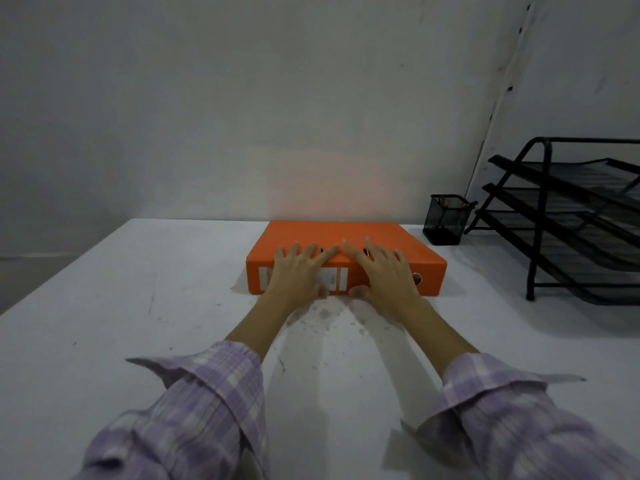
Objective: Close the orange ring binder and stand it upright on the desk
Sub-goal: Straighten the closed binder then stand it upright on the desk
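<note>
— What are the hands doing there?

— Both lie flat and spread on the near edge of the orange ring binder (346,247). The left hand (299,268) has its fingers fanned over the top cover and its palm draped down the spine; the right hand (384,270) mirrors it, thumb tucked low against the spine near the desk (138,306). Neither is closed round anything, just pressing and cupping.

— Why hold it like that?

— I'd guess the cover is already down and they're set to tip it up. The binder lies flat, spine toward the person, in the middle of the desk near the wall, so fingers on top and thumbs below would let them roll it upright.

— Any writing on it?

— There's a white spine label (337,279) between the hands, partly covered, with print too small to read. A round finger hole (417,278) shows beside the right hand.

— Anything in the way?

— No. The mesh pen cup (446,220) and the black tiered tray (571,220) stand well apart on the right.
</note>
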